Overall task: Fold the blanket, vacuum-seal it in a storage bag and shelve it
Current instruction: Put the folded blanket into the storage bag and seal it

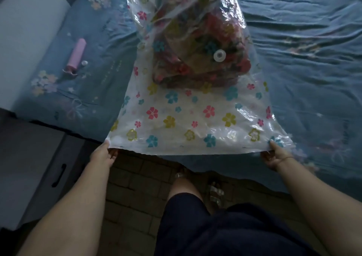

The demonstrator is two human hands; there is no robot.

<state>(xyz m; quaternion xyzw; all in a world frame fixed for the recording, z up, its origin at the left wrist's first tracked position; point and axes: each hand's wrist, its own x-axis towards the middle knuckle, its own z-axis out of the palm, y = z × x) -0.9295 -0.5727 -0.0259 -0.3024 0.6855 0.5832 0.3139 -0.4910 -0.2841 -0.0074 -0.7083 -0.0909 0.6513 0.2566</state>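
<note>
A clear storage bag (182, 116) printed with coloured flowers lies on the bed, reaching past its near edge. Inside it, towards the far end, sits the folded blanket (197, 46), red and yellow patterned. A round white valve (219, 56) shows on the bag's top over the blanket. My left hand (105, 154) pinches the bag's near left corner. My right hand (275, 155) pinches the near right corner. Between them the bag's open end is stretched flat and held slightly above the bed edge.
A pink hand pump (76, 54) and a small cap (84, 62) lie on the blue bedsheet (303, 50) to the left. A grey cabinet with a black handle (58, 175) stands at the left. Brick floor and my legs are below.
</note>
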